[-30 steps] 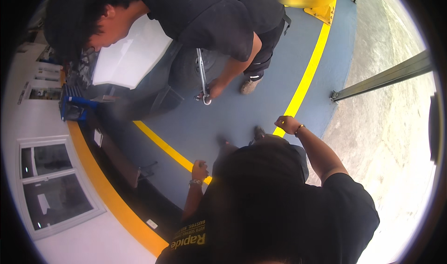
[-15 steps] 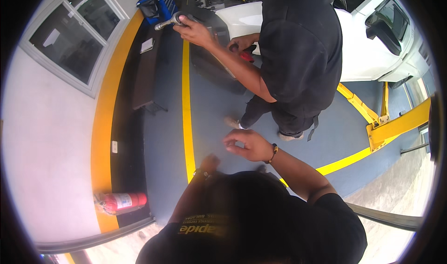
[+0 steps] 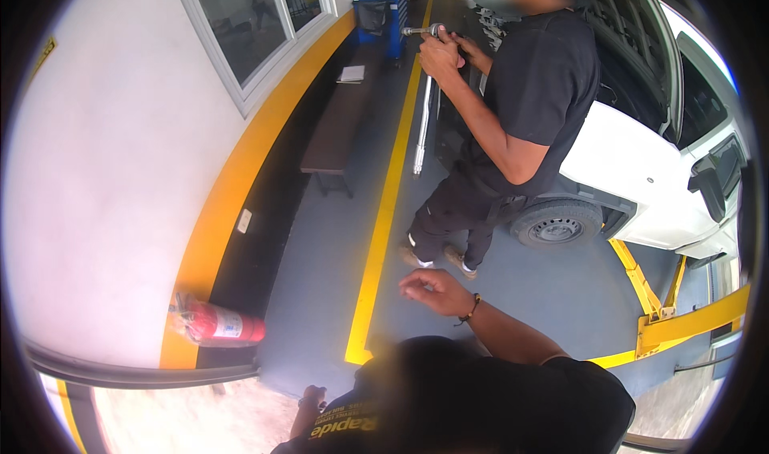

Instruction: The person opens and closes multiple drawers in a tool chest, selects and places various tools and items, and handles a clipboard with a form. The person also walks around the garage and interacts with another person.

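Note:
My right hand (image 3: 436,291) is held in front of my body above the floor, its fingers loosely curled with nothing visible in them. A dark beaded bracelet circles that wrist. My left hand (image 3: 312,395) hangs low beside my black shirt, small and partly hidden, so its fingers are unclear. Neither hand touches anything that I can see. Ahead, a co-worker (image 3: 545,93) in black grips a long metal torque wrench (image 3: 422,129) by its head end, the shaft hanging down and a socket piece pointing left.
A white vehicle (image 3: 617,157) with its hood raised stands at the right, near a yellow lift arm (image 3: 697,319). Along the left wall are a red fire extinguisher (image 3: 228,326), a dark bench (image 3: 332,137) with papers (image 3: 351,74), and a blue tool cabinet (image 3: 392,17). A yellow line (image 3: 384,238) crosses the grey floor.
My view has tilted up and swung left. My left hand has dropped down to my side. The co-worker now has both hands at the wrench's head, its shaft hanging in plain sight.

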{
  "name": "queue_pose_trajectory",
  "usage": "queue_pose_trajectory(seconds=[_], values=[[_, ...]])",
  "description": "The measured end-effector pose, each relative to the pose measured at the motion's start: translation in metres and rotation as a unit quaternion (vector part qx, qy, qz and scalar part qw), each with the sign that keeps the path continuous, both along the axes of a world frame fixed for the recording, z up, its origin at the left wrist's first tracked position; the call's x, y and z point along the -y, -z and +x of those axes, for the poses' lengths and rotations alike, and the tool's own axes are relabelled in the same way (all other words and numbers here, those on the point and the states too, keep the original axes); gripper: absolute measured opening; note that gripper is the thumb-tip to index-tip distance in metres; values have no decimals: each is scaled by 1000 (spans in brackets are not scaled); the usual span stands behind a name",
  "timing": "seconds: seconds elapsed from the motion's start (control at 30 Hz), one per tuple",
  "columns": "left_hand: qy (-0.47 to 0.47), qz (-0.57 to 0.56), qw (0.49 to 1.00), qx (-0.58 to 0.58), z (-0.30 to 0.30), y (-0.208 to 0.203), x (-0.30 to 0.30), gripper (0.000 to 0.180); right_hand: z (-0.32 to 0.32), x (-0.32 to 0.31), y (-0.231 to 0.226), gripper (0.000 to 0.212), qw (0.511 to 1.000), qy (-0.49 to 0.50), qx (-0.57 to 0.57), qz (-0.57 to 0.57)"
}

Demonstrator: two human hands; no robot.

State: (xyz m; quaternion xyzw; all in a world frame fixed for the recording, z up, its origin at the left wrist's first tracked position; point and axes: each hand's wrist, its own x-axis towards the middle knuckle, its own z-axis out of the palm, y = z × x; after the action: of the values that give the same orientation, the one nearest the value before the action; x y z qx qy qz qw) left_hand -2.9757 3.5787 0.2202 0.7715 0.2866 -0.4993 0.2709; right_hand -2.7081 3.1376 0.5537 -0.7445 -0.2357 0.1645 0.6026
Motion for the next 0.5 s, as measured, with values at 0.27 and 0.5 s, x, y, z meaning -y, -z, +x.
queue_pose_trajectory(seconds=[0.27,0.5], values=[[-121,8,992,-29,11,2,-58,36,68,-63,2,26,996,64,58,-29],[-75,-50,995,43,171,23,-6,33,199,-63,26,32,977,203,40,-39]])
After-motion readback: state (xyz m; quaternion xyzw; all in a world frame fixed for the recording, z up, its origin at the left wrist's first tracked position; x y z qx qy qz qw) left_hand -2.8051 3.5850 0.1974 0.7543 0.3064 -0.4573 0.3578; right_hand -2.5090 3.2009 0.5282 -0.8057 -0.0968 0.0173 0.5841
